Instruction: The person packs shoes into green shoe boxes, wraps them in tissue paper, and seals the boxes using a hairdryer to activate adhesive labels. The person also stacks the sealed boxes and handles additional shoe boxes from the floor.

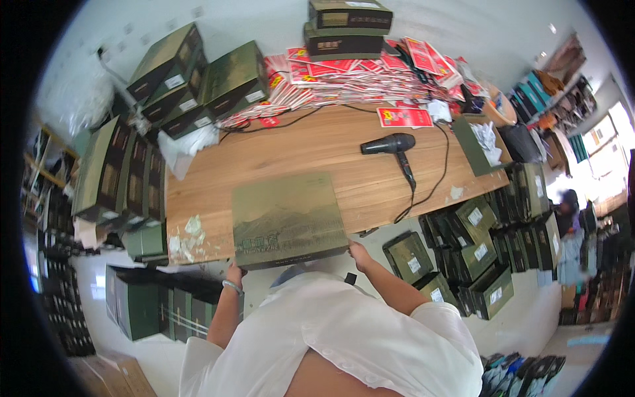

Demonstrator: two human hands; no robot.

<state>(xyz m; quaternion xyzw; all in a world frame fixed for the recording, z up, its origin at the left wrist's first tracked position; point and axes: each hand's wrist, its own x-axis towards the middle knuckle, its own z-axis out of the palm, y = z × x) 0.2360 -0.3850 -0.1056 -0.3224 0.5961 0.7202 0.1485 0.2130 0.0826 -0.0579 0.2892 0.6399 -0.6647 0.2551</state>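
Note:
A closed dark green shoebox (286, 215) lies at the near edge of the wooden table (278, 149), its front slightly over the edge. My left hand (236, 271) grips its near left corner, and my right hand (359, 255) holds the near right corner. The fingers of both hands are partly hidden by the box. Farther back on the right of the tabletop, a black hair dryer (389, 144) rests with its cord trailing toward the right edge. Behind it lies a single red printed card (405, 118).
A heap of red-and-white cards (344, 83) covers the table's back, with two stacked boxes (347, 46) behind. More green boxes (116, 169) are piled at the left. Stacks of boxes (473, 238) stand on the floor at right. An open box (486, 142) holds crumpled paper.

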